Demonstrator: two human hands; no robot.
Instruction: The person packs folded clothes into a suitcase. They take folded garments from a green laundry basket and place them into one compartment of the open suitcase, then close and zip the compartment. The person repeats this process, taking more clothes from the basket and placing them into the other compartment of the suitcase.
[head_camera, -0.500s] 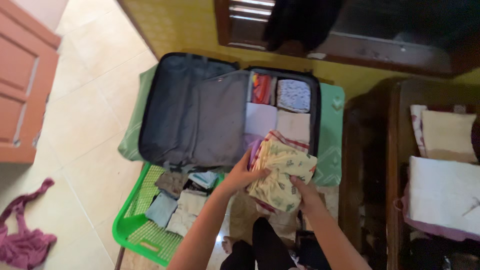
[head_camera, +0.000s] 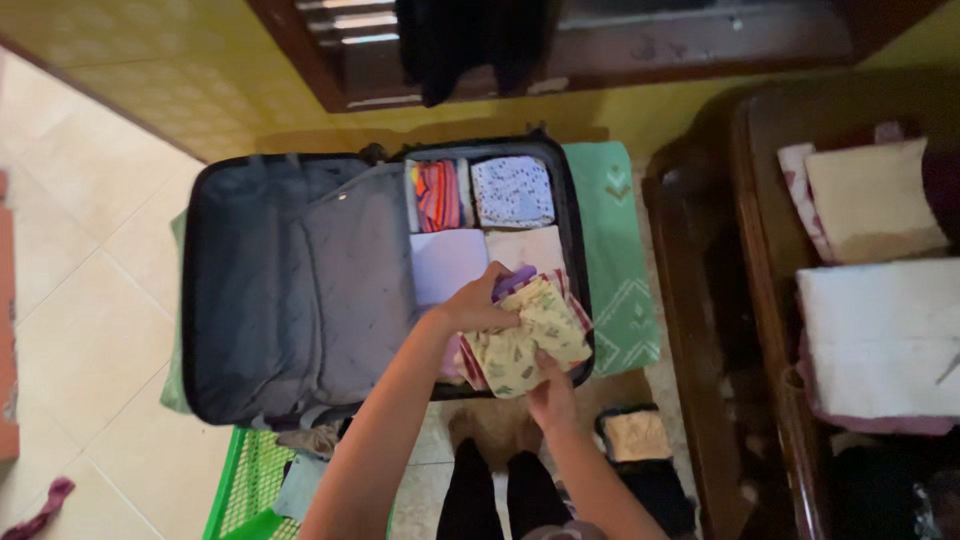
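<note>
An open black suitcase (head_camera: 300, 290) fills the centre of the frame, lying on a green mat (head_camera: 615, 260) on the tiled floor; its grey-lined lid spreads to the left and its right half holds folded clothes. To the right stands a dark wooden bed (head_camera: 760, 300) with white pillows. A green plastic basket (head_camera: 245, 480) shows at the lower left. In the suitcase's lower right corner sits a folded pale yellow patterned cloth (head_camera: 525, 345) on top of a red-striped piece. The left hand (head_camera: 478, 303) closes its fingers over the cloth's upper left edge, and the right hand (head_camera: 550, 392) pinches its lower edge from below, so both grip it just above the packed stack.
</note>
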